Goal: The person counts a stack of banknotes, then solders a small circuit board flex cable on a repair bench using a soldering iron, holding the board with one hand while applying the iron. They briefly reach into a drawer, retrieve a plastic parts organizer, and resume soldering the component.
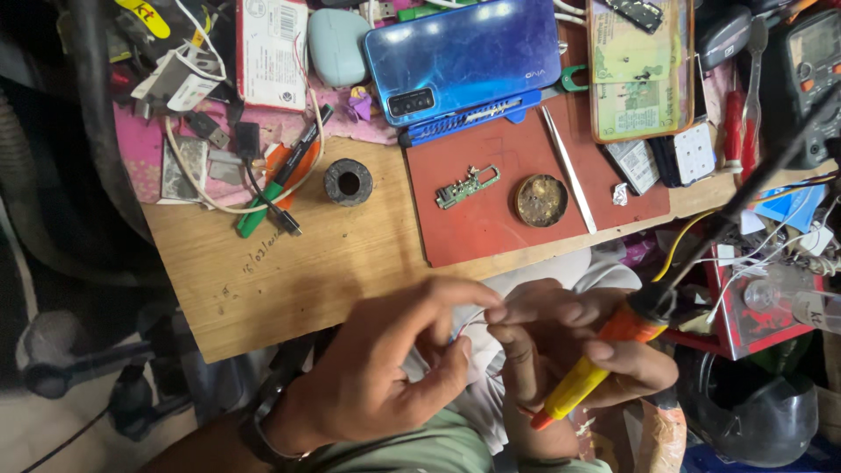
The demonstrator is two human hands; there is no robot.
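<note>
My left hand [385,368] and right hand [561,350] pinch a thin white wire [473,322] together below the bench edge, right also gripping the soldering iron [604,350] — small circuit board [469,187] untouched on the red mat [491,219], joint not begun.

Up top, a white box [272,52] with red edging lies left of the blue phone. A yellow label [147,16] curls in the far left corner. Far right, the meter's grey screen [816,40] shows, with a white label [814,312] lower down on a clear container.
</note>
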